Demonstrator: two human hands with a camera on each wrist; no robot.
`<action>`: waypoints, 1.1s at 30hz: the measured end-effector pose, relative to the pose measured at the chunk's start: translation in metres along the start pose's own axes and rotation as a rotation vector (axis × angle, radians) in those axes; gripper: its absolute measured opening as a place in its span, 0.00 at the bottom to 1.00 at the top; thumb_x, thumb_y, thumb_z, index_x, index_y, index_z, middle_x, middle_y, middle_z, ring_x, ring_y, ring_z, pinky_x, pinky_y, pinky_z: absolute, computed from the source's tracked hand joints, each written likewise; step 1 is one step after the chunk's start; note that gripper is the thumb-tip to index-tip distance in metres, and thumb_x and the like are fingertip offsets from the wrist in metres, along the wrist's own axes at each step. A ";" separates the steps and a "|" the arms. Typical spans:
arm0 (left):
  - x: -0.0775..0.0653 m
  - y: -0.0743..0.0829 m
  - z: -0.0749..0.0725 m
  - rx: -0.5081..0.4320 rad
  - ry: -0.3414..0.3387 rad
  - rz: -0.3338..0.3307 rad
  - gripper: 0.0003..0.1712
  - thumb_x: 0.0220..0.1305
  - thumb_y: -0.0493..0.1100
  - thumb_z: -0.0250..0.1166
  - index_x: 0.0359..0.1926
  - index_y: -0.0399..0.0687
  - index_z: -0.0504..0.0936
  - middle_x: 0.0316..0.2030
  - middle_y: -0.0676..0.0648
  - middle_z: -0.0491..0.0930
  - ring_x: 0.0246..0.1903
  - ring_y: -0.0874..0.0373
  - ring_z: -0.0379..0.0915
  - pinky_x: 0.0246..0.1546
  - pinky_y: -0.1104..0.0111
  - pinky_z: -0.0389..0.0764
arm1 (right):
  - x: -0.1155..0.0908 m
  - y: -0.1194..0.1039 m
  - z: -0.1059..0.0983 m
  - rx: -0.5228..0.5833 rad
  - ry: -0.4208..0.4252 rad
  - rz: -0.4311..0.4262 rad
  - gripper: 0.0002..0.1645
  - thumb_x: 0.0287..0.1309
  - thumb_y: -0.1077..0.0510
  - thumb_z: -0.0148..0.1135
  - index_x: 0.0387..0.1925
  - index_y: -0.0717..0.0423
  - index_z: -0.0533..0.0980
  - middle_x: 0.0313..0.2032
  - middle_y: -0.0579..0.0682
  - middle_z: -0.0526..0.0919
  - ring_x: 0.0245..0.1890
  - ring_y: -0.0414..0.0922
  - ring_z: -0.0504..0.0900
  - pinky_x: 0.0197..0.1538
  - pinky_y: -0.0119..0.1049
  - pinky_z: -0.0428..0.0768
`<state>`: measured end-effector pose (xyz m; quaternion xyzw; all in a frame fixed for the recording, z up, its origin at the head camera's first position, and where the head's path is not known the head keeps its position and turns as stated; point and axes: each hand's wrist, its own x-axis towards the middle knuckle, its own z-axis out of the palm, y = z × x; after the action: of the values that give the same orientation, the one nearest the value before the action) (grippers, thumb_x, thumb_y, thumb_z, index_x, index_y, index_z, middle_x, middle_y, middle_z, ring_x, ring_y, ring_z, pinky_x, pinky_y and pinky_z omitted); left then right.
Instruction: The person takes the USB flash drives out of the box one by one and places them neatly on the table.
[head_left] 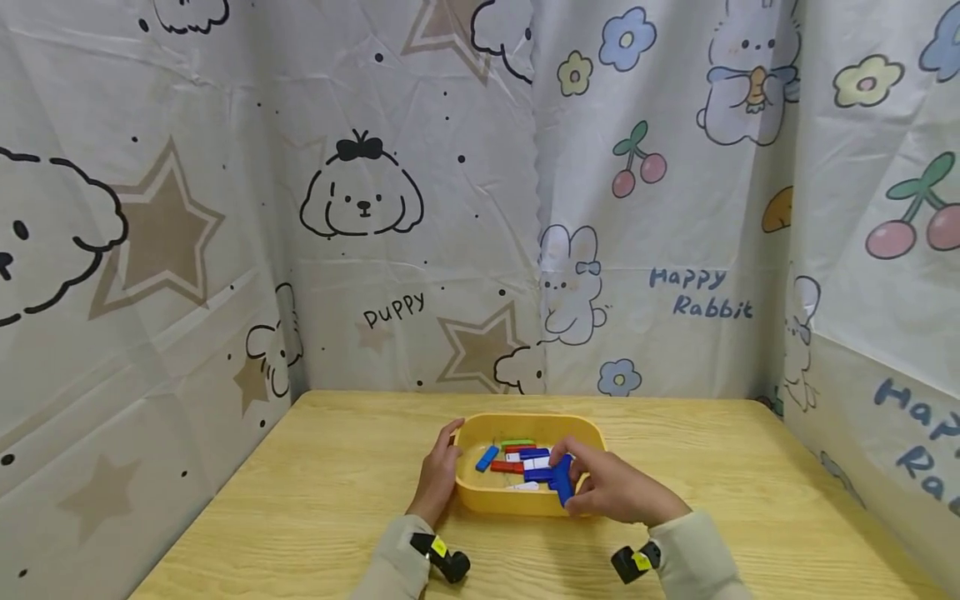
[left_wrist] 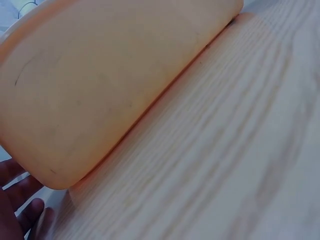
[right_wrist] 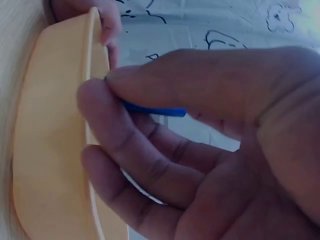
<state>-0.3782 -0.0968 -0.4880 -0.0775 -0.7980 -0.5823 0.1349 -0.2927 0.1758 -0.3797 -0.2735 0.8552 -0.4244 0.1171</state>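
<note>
A yellow plastic bin [head_left: 517, 502] stands on the table, holding several small blue, red, white and green pieces. At the bin's left end, my left hand [head_left: 437, 475] grips the rim and side; its fingers [left_wrist: 17, 187] show beside the bin's corner in the left wrist view. Over the near right part of the bin, my right hand [head_left: 618, 483] pinches a blue plastic piece [head_left: 562, 482] between thumb and fingers. In the head view this piece looks branched; only a thin blue strip shows in the right wrist view, its remainder hidden by the fingers.
Inside the bin, a short blue piece [head_left: 487, 457] lies apart at the left, near a red piece [head_left: 507, 467] and a green strip [head_left: 517, 442]. The wood-grain table [head_left: 337, 467] surrounds the bin. Printed curtains [head_left: 420, 250] hang behind and on both sides.
</note>
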 end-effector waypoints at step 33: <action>0.001 0.002 0.000 -0.022 -0.015 -0.037 0.28 0.68 0.38 0.43 0.68 0.54 0.65 0.68 0.41 0.64 0.66 0.43 0.60 0.65 0.46 0.59 | 0.004 0.016 0.062 -0.068 -0.185 0.172 0.27 0.46 0.63 0.74 0.42 0.47 0.67 0.27 0.48 0.76 0.25 0.42 0.72 0.30 0.32 0.68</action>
<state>-0.3786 -0.0963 -0.4863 -0.0687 -0.7938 -0.5927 0.1174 -0.2748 0.1406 -0.4299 -0.2412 0.8749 -0.3564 0.2221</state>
